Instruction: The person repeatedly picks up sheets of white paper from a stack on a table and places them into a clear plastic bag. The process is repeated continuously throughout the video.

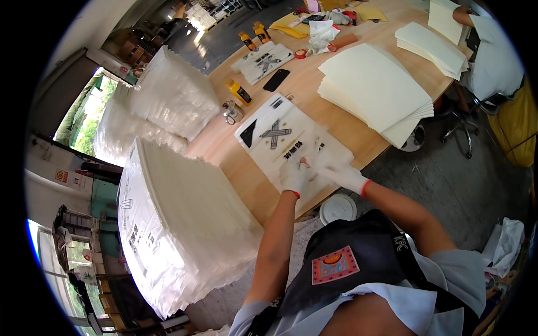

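White plastic film, layered: one tall front stack (185,224) at far left, edges ruffled, black print on its outer side; behind it, a further film-wrapped stack (174,92), also bulky, beside the table's left edge. Wooden table (305,84), light-toned, carrying the items next listed. Metal container (231,112), silvery, near that left edge; orange bottle (239,91), dark-labelled, standing just behind it. Folded printed plastic (263,61), lying farther back; black phone (276,80), flat, near it. Printed plastic bag (274,131), white with black markings, spread flat on the table in front of the wearer, its lower part under the hands; whether single or several layers cannot be told. Handling, by judgement: light, limp, slick, prone to slide and crease; best pinched by a near corner or edge, with a flat palm steadying the middle. Left hand (294,176), white-gloved, red-cuffed, resting on the bag's near part with fingers bent; any pinch on the film cannot be made out. Right hand (344,176), similarly gloved, blurred, over the bag's near right corner; whether grasping or loose cannot be told. Cream sheets (372,84), fanned in a large pile, apparently stiffer; smaller sheet pile (428,47) beyond. Co-worker's hand (463,15), at far right, on another cream sheet.
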{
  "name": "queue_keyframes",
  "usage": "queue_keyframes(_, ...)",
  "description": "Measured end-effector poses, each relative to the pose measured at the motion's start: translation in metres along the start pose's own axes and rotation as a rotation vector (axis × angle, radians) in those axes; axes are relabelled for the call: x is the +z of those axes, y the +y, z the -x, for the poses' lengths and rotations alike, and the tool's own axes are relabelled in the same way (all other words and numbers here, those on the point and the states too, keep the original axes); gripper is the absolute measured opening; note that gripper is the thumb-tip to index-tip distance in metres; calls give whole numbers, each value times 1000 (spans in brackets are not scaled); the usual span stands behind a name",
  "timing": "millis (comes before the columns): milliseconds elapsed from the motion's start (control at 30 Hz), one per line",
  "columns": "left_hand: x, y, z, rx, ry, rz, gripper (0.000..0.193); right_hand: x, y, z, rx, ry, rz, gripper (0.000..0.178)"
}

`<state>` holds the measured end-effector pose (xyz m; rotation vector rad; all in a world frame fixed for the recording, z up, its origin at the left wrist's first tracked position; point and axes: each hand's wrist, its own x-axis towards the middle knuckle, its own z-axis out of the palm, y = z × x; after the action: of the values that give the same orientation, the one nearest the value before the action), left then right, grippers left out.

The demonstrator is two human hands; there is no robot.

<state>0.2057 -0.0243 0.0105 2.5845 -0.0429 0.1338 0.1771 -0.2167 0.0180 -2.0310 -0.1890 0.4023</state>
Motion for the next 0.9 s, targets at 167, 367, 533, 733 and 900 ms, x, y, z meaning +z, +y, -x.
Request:
queue_keyframes(167, -18, -5, -16, -46, 289, 470, 18, 17, -13, -74, -56, -92, -55, 54)
queue_keyframes(367, -91, 21, -42, -23, 335, 1369, 24, -5, 39, -61, -25, -45, 398, 47)
queue_keyframes(533, -79, 16, -37, -36, 145, 795, 21, -28, -53, -24, -120, -122, -76, 46)
queue_keyframes(733, -90, 101, -11, 246, 180, 630, 21, 40, -36, -92, -475, 105, 190, 29)
queue_keyframes(900, -94, 130, 28, 299, 126, 522, 18, 30, -33, -94, -547, -153, 597, 24)
